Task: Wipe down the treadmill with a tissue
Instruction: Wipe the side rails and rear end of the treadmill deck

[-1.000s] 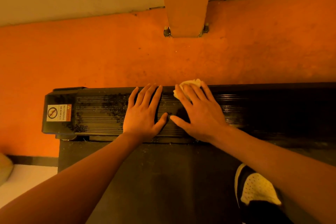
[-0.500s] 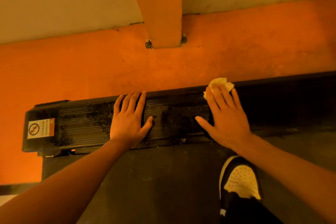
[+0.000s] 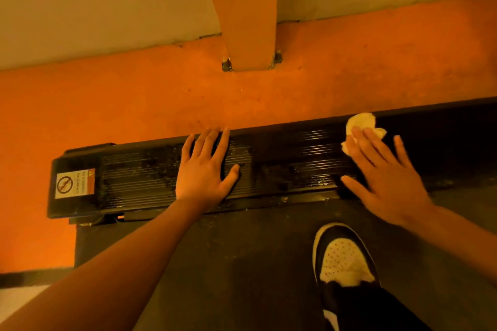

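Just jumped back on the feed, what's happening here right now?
A person is wiping the treadmill's ribbed side rail. The right hand presses a crumpled tissue flat against the rail with straight fingers, toward its right part. The left hand rests flat on the rail further left. Dusty specks show on the rail around the left hand and toward the warning sticker at its end. One shoe stands on the belt.
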Available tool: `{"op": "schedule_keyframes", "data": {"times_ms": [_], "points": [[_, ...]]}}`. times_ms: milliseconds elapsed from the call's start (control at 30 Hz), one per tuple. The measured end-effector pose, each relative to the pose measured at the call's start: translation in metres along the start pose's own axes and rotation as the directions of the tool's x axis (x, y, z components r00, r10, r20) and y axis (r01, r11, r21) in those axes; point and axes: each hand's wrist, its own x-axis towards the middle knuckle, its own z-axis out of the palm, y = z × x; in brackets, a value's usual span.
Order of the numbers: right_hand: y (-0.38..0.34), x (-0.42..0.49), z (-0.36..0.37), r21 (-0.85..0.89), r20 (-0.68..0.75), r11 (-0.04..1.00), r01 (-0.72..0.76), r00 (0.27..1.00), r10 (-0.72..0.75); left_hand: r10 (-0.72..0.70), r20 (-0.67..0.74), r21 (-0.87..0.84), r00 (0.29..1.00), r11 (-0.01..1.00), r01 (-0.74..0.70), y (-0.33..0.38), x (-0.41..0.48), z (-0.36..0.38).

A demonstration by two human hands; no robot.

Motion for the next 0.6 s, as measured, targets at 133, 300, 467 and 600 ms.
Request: {"op": "schedule_keyframes", "data": {"times_ms": [133, 300, 467, 600], "points": [[-0.046, 0.019, -0.005, 0.052, 0.042, 0.999, 0.014, 0.999, -0.016, 0.005, -0.003, -0.001, 1.0, 1.0, -0.005, -0.001, -0.001, 0.001], [-0.159, 0.072, -0.002, 0.101, 0.042, 0.936, 0.337, 0.939, -0.342, 0.011, -0.012, -0.011, 1.0, 1.0, -0.011, -0.003, 0.0, 0.004], [-0.119, 0.059, -0.004, 0.045, 0.046, 0.909, 0.415, 0.908, -0.416, 0.015, -0.007, -0.01, 1.0, 1.0, -0.015, -0.004, 0.0, 0.003], [-0.016, 0.005, -0.002, -0.015, 0.085, 0.959, 0.282, 0.956, -0.28, 0.019, -0.011, -0.012, 1.0, 1.0, -0.019, -0.003, -0.001, 0.003]]}}
